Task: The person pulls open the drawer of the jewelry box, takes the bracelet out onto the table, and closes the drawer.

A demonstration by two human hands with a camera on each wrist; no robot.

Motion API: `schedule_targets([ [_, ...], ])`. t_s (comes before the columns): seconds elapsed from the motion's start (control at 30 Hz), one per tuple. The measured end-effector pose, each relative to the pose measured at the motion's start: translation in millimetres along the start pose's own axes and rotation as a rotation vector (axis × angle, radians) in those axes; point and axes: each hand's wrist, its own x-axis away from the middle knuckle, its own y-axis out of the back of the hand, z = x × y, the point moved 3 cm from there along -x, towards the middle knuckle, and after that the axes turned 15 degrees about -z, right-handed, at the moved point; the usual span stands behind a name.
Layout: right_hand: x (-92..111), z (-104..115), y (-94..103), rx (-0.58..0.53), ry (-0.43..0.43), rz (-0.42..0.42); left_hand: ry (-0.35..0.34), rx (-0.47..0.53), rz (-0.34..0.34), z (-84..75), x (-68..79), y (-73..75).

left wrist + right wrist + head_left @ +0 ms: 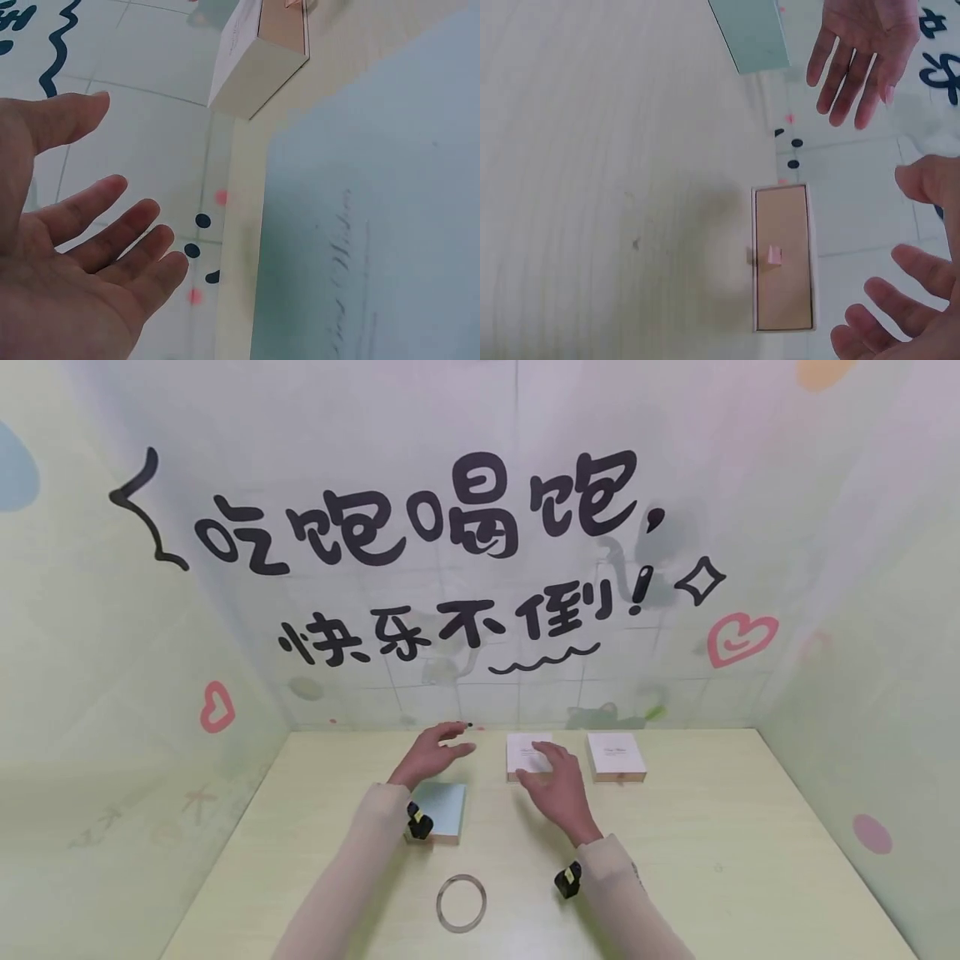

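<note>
My left hand hovers above and just behind a light blue flat box, its fingers spread and holding nothing. In the left wrist view the palm and relaxed fingers of that left hand show plainly, beside the large blue box lid. My right hand is in the air over the near side of a white box, hiding part of it. In the right wrist view, the right hand has parted fingers, apart from the white box's tan front with its small pink tab.
A second white box stands to the right of the first, near the back edge. A greyish bangle-like ring lies on the pale wooden table between my forearms. Printed fabric walls enclose the back and both sides.
</note>
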Motion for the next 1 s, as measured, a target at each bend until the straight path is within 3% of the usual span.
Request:
schedule_targets([
  [0.27, -2, -24, 4.3, -0.041, -0.317, -0.078, 0.004, -0.032, 0.098, -8.7, -20.9, -38.0],
  [0.4, -2, -31, 2.1, -0.066, -0.422, -0.076, -0.012, -0.038, 0.13, -10.9, -28.1, -54.8],
  [0.73, -4, -39, -5.1, -0.042, -0.496, -0.084, -0.037, 0.012, 0.088, -15.1, -41.6, -85.3],
  [1.0, -3, -41, -4.0, -0.028, -0.506, -0.121, -0.008, 0.032, 0.017, -18.8, -39.9, -98.1],
])
